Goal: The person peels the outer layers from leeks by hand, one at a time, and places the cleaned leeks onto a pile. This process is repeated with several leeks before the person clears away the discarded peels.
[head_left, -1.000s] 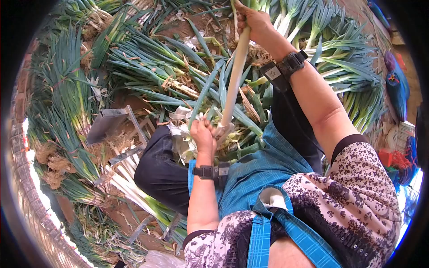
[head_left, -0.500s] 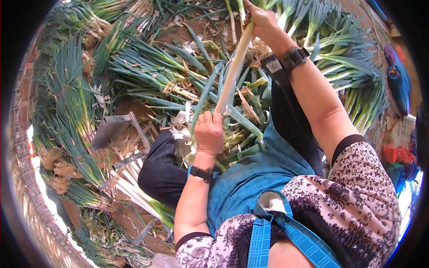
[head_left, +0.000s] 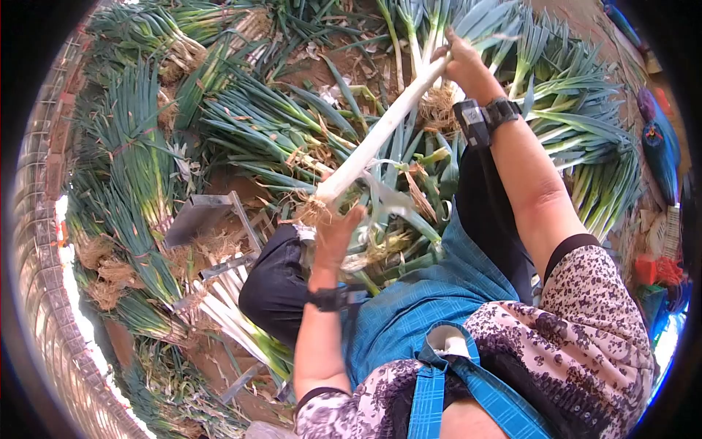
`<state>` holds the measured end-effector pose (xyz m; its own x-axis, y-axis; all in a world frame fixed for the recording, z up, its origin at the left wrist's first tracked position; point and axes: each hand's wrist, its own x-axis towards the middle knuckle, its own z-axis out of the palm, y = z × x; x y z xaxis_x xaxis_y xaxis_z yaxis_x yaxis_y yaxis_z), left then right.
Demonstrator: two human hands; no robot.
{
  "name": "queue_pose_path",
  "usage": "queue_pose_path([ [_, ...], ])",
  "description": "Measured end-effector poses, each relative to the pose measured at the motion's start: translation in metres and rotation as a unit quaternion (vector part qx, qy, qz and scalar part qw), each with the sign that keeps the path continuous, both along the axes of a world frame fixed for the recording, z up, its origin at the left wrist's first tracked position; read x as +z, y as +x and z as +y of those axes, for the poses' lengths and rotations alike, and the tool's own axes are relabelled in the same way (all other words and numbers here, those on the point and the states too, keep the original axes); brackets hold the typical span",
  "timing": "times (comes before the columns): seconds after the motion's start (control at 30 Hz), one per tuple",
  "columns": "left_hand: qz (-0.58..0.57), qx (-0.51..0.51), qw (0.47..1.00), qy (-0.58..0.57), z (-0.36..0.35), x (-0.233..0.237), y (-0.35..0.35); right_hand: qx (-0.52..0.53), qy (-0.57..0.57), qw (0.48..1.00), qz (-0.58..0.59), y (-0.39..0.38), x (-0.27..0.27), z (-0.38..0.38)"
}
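Observation:
A long leek (head_left: 386, 133) slants across the middle of the view, its white stalk bare and its roots at the lower left end. My right hand (head_left: 465, 67) is closed around the upper stalk, just below the green leaves. Under the root end, my left hand (head_left: 338, 235) has its thumb and fingers apart, partly hidden by the roots; it does not appear to grip the leek. A pale strip of peel (head_left: 391, 196), smeared by motion, is beside the left hand above the heap of loose green leaves (head_left: 398, 245).
Tied bundles of leeks (head_left: 135, 157) lie along the left. More leeks (head_left: 578, 121) fan out at the upper right. A metal plate on a frame (head_left: 196, 219) stands left of my knee, with white stalks (head_left: 238, 304) below it. A woven wall (head_left: 45, 271) curves along the left edge.
My left hand has let go of the stalk and opened near the roots. The leek has tilted more to the left, showing its root end, while my right hand has moved slightly right and down.

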<state>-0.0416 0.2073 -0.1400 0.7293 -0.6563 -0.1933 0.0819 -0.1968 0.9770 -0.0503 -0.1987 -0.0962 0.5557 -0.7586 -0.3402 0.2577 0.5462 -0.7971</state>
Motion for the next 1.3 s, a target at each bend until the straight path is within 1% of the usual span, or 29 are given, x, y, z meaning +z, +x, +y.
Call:
queue_pose_path([
  [0.03,0.08,0.038,0.99,-0.114,-0.028,0.026,-0.015,-0.045,0.068,0.997,-0.014,0.006,0.002,0.009],
  [0.1,0.106,0.139,0.945,-0.277,-0.074,0.045,-0.033,-0.044,0.107,0.993,-0.002,0.01,-0.001,0.017],
  [0.13,0.102,0.129,0.961,-0.22,-0.078,0.04,-0.031,-0.035,0.123,0.992,-0.008,0.011,-0.005,0.017],
  [0.17,0.078,0.156,0.972,-0.157,-0.078,0.04,-0.035,-0.003,0.129,0.991,-0.024,0.007,-0.011,0.017],
  [0.2,-0.089,0.106,0.988,-0.069,-0.071,0.03,-0.036,-0.028,0.138,0.99,-0.007,0.01,-0.015,0.014],
  [0.23,-0.253,0.054,0.966,0.022,-0.06,0.026,-0.037,-0.052,0.147,0.988,0.009,0.014,-0.016,0.012],
  [0.27,-0.253,0.054,0.966,0.022,-0.044,0.023,-0.04,-0.051,0.147,0.988,0.009,0.013,-0.016,0.006],
  [0.33,-0.016,0.109,0.994,0.015,-0.013,0.038,-0.041,-0.057,0.113,0.991,0.036,0.004,-0.016,-0.002],
  [0.37,0.176,0.225,0.951,-0.116,-0.004,0.048,-0.038,-0.061,0.099,0.992,0.042,0.004,-0.018,-0.008],
  [0.43,0.244,0.247,0.922,-0.171,0.014,0.051,-0.037,-0.071,0.107,0.991,0.023,0.008,-0.016,-0.004],
  [0.57,0.263,0.293,0.908,-0.143,0.032,0.052,-0.059,-0.064,0.097,0.992,0.041,0.015,-0.027,0.007],
  [0.63,0.357,0.314,0.864,-0.164,0.046,0.061,-0.079,-0.064,0.102,0.992,0.046,0.013,-0.035,0.0],
  [0.7,0.335,0.328,0.861,-0.199,0.088,0.058,-0.085,-0.05,0.057,0.995,0.058,0.006,-0.029,-0.01],
  [0.73,0.246,0.306,0.916,-0.084,0.09,0.058,-0.088,-0.005,-0.12,0.993,0.012,0.002,-0.046,-0.014],
  [0.77,0.147,0.28,0.948,0.03,0.091,0.058,-0.093,-0.041,0.033,0.998,0.046,0.005,-0.03,-0.016],
  [0.8,-0.016,0.122,0.973,0.198,0.103,0.046,-0.085,-0.08,0.056,0.994,0.043,0.011,-0.031,-0.015],
  [0.83,-0.084,-0.006,0.949,0.304,0.091,0.063,-0.077,-0.089,0.094,0.99,0.05,0.013,-0.026,-0.01],
  [0.87,-0.188,-0.059,0.902,0.385,0.084,0.072,-0.071,-0.079,0.089,0.991,0.063,0.011,-0.02,0.0],
  [0.9,-0.287,-0.107,0.835,0.457,0.079,0.078,-0.067,-0.094,0.058,0.99,0.085,0.012,-0.015,0.01],
  [0.93,-0.262,-0.088,0.881,0.385,0.062,0.082,-0.058,-0.061,0.033,0.995,0.078,0.007,-0.01,0.02],
  [0.97,-0.233,-0.069,0.919,0.31,0.041,0.085,-0.048,-0.045,0.017,0.992,0.115,0.003,0.001,0.031],
  [1.0,-0.256,-0.059,0.934,0.242,0.027,0.067,-0.045,-0.04,0.008,0.992,0.122,0.004,0.004,0.036],
  [1.03,-0.236,-0.079,0.943,0.22,0.006,0.06,-0.048,-0.033,0.001,0.991,0.129,0.004,0.005,0.04],
  [1.1,-0.177,-0.096,0.973,0.116,0.0,-0.032,-0.049,-0.012,0.034,0.992,0.118,0.0,0.017,0.049],
  [1.13,-0.179,-0.1,0.972,0.115,-0.005,-0.041,-0.05,0.012,0.067,0.992,0.108,-0.001,0.021,0.05],
  [1.17,0.036,-0.011,0.997,0.069,-0.01,-0.048,-0.052,0.006,0.067,0.992,0.108,-0.001,0.018,0.05],
  [1.2,0.253,0.081,0.964,0.022,-0.017,-0.044,-0.055,0.048,0.076,0.993,0.072,-0.002,0.009,0.049],
  [1.23,0.259,0.082,0.962,0.026,-0.019,-0.04,-0.056,0.092,0.088,0.991,0.038,-0.002,-0.001,0.051],
  [1.3,0.399,0.057,0.914,-0.039,-0.019,-0.023,-0.052,0.098,0.084,0.99,0.049,0.003,-0.029,0.05],
])
